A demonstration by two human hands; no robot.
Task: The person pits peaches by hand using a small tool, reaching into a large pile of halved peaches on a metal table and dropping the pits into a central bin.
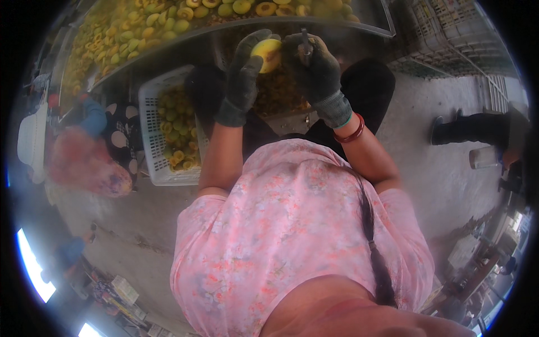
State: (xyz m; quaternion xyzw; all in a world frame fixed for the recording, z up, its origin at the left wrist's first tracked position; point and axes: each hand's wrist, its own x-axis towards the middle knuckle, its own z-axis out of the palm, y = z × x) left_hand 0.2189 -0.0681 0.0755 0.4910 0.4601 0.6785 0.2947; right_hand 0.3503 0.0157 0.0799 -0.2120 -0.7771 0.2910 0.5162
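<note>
Near the top centre, my left hand (246, 78), in a dark work glove, holds a yellow stone fruit (267, 55) with a brownish patch between thumb and fingers. Close by on the right, my right hand (316, 69), gloved too, is closed around a small metal tool (305, 45); its exact kind cannot be told. The fruit lies between the two hands. Beyond them a metal-rimmed table (269, 20) bears many halved yellow and green fruits (168, 25). Below the hands, between the knees, is a brownish mass of fruit pieces or stones (280, 90).
A white plastic basket (147, 139) with fruit stands beside my left leg. Stacked crates (450, 38) are at the upper right. One co-worker (90, 147) sits at the left; another person's dark-clothed legs (471, 128) are at the right.
</note>
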